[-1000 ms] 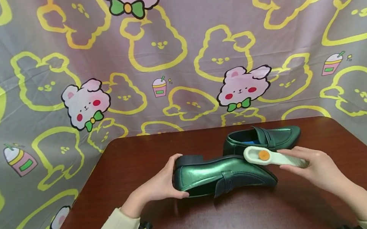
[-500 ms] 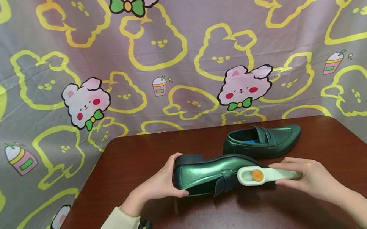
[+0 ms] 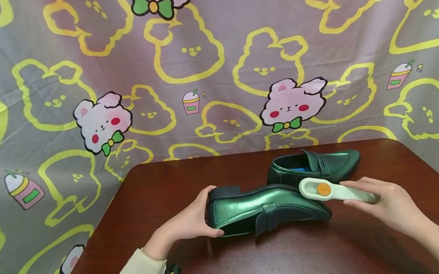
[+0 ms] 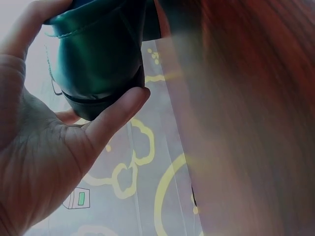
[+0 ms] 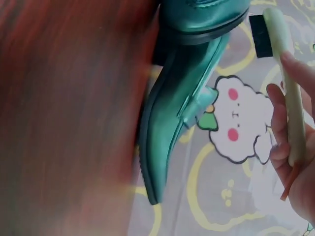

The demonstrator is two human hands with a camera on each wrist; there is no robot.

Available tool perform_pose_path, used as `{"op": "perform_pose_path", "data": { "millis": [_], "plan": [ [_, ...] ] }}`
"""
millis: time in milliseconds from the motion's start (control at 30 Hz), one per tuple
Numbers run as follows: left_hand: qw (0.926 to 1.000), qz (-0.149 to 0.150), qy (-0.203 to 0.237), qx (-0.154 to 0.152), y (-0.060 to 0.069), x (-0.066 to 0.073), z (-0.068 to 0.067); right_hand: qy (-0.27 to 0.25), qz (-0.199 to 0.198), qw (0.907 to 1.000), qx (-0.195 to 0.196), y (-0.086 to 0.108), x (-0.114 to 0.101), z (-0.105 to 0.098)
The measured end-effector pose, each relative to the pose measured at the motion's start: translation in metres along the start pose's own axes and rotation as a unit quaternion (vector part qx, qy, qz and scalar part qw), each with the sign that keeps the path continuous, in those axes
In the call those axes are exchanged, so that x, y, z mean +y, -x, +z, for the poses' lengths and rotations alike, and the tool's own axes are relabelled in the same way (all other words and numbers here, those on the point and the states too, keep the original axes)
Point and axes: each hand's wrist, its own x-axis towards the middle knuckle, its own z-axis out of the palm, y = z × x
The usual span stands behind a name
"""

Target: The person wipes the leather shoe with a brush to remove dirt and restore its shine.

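Observation:
A dark green loafer (image 3: pixel 249 209) is held tilted on its side above the table, its opening toward me and its toe pointing right. My left hand (image 3: pixel 184 221) grips it at the heel, thumb on the near rim; the left wrist view shows the heel back (image 4: pixel 98 59) between thumb and fingers. My right hand (image 3: pixel 389 198) holds a pale green brush (image 3: pixel 345 192) with an orange button by its handle. The brush head overlaps the loafer's toe in the head view. Dark bristles (image 5: pixel 261 35) show in the right wrist view, apart from the loafer there.
A matching green loafer (image 3: pixel 335 164) stands upright behind the held one, toe to the right, on the brown wooden table (image 3: pixel 159 181). A grey curtain (image 3: pixel 206 29) with cartoon prints hangs behind the table's far edge.
The right hand has swept the brush down and left across the loafer's front, then back up and right to the toe. The left hand and its loafer have barely moved.

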Motion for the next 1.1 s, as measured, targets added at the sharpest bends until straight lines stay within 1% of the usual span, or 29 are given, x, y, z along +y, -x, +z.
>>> {"op": "perform_pose_path", "data": {
  "millis": [67, 167, 267, 367, 533, 633, 733, 800, 867, 967, 1033, 1100],
  "plan": [
    [1.0000, -0.003, -0.002, -0.003, 0.000, -0.001, 0.000, -0.012, -0.007, 0.9999, -0.008, 0.001, -0.004, 0.000],
    [0.9999, -0.007, -0.009, -0.006, -0.001, -0.002, 0.000, -0.035, -0.030, 0.9983, -0.037, 0.003, -0.011, 0.003],
    [0.9998, -0.013, -0.010, -0.007, -0.002, -0.003, 0.000, -0.035, -0.052, 0.9964, -0.058, 0.004, -0.014, 0.008],
    [0.9997, -0.021, -0.007, -0.008, -0.002, -0.003, 0.001, -0.018, -0.047, 0.9973, -0.054, 0.005, -0.009, 0.010],
    [0.9993, -0.033, -0.008, -0.015, -0.001, -0.004, 0.002, 0.002, -0.006, 0.9997, -0.024, 0.007, 0.010, 0.006],
    [0.9995, -0.029, -0.005, -0.014, -0.001, -0.004, 0.001, 0.014, 0.009, 0.9998, 0.002, 0.006, 0.019, 0.001],
    [0.9996, -0.023, -0.002, -0.013, -0.001, -0.004, 0.001, 0.016, 0.020, 0.9995, 0.018, 0.006, 0.020, -0.002],
    [0.9996, -0.023, -0.002, -0.015, -0.001, -0.003, 0.001, 0.000, 0.023, 0.9997, 0.010, 0.006, 0.017, -0.002],
    [0.9995, -0.026, -0.002, -0.016, 0.000, -0.003, 0.001, -0.019, 0.018, 0.9996, -0.010, 0.007, 0.011, 0.001],
    [0.9995, -0.028, -0.005, -0.016, 0.000, -0.003, 0.001, -0.026, -0.009, 0.9989, -0.038, 0.008, 0.004, 0.007],
    [0.9994, -0.029, -0.006, -0.016, 0.000, -0.004, 0.001, -0.024, -0.019, 0.9987, -0.042, 0.009, 0.003, 0.009],
    [0.9994, -0.029, -0.007, -0.017, 0.000, -0.004, 0.002, -0.021, -0.021, 0.9989, -0.037, 0.009, 0.005, 0.010]
  ]
}}
